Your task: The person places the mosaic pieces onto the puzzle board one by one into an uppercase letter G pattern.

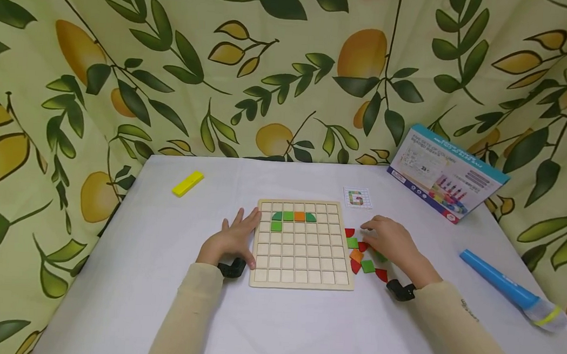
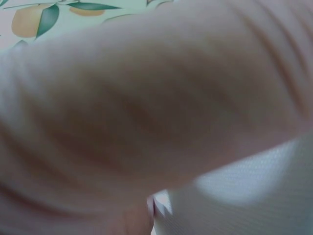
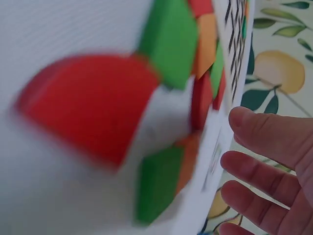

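A wooden grid board (image 1: 302,264) lies on the table. My left hand (image 1: 228,241) holds its left edge, fingers spread and thumb near the lower corner. Along an upper row sit a dark green quarter-round (image 1: 277,216), a green square (image 1: 288,216), an orange square (image 1: 300,216) and another dark green quarter-round (image 1: 311,217); a second green square (image 1: 276,226) is below the first piece. To the right, my right hand (image 1: 394,242) hovers over loose red, green and orange pieces, among them a red quarter-round (image 3: 93,107). In the right wrist view its fingers are apart with nothing between them.
Behind the board's right corner lies a small pattern card (image 1: 357,198) with a coloured G shape. A printed box (image 1: 446,173) stands at the back right, a blue microphone (image 1: 506,285) at the right. A yellow block (image 1: 188,184) lies at the back left.
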Motion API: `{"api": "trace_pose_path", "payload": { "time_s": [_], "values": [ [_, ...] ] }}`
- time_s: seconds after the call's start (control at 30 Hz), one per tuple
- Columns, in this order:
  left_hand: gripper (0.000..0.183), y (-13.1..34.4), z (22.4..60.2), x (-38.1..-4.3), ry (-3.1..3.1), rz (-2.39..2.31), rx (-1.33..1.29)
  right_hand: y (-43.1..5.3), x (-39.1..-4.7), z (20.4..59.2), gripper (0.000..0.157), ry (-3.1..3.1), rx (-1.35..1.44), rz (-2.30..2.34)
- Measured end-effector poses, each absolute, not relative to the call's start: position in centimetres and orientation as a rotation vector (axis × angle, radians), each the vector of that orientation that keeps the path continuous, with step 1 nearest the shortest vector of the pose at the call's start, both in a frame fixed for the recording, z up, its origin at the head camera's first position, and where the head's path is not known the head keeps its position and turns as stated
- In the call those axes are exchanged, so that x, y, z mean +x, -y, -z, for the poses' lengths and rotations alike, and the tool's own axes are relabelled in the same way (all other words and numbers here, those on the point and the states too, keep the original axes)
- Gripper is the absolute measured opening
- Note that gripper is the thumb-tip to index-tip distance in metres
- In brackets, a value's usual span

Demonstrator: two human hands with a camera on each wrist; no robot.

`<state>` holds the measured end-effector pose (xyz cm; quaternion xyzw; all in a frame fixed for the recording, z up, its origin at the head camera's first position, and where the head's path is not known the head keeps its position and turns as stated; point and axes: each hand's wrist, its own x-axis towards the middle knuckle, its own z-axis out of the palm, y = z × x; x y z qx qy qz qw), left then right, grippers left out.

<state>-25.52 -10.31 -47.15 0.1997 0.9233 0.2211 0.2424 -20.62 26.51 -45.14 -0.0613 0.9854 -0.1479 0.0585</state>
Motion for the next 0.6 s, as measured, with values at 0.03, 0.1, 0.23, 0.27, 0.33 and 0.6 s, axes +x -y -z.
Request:
{"api": "trace_pose_path", "payload": {
  "time_s": [0.03,0.1,0.23,0.27,0.33,0.6],
  "values": [
    [0.138,10.3,47.1,-25.5,-2.523,-0.599,0.546,-26.9,-20.4,45.2,0.030,-2.977,-0.174,0.456],
    [0.138,10.3,47.2,-25.5,-2.522,-0.595,0.545,-27.5,-20.0,45.3,0.029,-2.957,-0.153,0.477],
    [0.139,10.5,47.3,-25.5,-2.517,-0.617,0.524,-28.4,-19.6,45.7,0.026,-2.946,-0.191,0.505],
    [0.139,10.5,47.3,-25.6,-2.516,-0.628,0.521,-28.5,-19.5,45.7,0.025,-2.941,-0.199,0.515],
    [0.140,10.5,47.4,-25.6,-2.515,-0.633,0.519,-28.7,-19.5,45.9,0.025,-2.927,-0.199,0.534],
    [0.140,10.4,47.5,-25.7,-2.512,-0.633,0.518,-29.5,-19.6,46.3,0.025,-2.890,-0.252,0.512]
  ]
}}
